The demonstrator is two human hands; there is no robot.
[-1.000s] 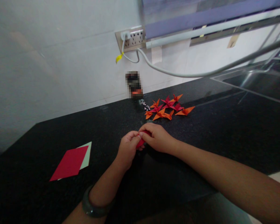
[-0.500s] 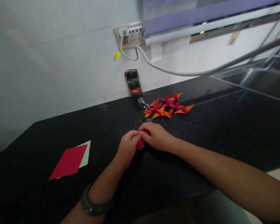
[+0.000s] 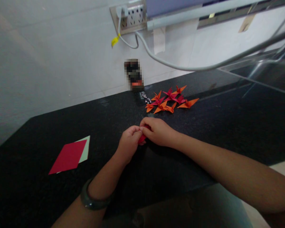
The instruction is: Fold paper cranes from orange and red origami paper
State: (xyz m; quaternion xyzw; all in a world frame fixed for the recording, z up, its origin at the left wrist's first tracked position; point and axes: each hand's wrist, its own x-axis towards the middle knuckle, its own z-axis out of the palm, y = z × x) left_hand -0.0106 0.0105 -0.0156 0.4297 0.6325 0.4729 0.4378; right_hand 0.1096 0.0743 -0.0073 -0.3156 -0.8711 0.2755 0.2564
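Observation:
Between my two hands is a small folded piece of red paper (image 3: 142,138), mostly covered by my fingers. My left hand (image 3: 129,141) pinches it from the left side, with a dark bangle on that wrist. My right hand (image 3: 158,131) grips its upper right side, thumb and fingers meeting the left fingertips. The exact shape of the fold is hidden. Just beyond my hands lie several orange and red origami cranes (image 3: 161,106) in a loose cluster. Off to the left, a flat sheet of red paper (image 3: 68,157) rests on pale green paper (image 3: 85,152).
The dark stone countertop (image 3: 104,126) meets a tiled wall. A phone-like blurred object (image 3: 134,76) leans there, with a patterned strip (image 3: 146,97) by its foot. Above runs a grey hose (image 3: 180,67) near a socket panel (image 3: 135,15). A sink (image 3: 263,71) lies at the right.
The view has tilted down slightly, so the wall things sit higher in it. Both hands keep the red paper pinched in nearly the same pose.

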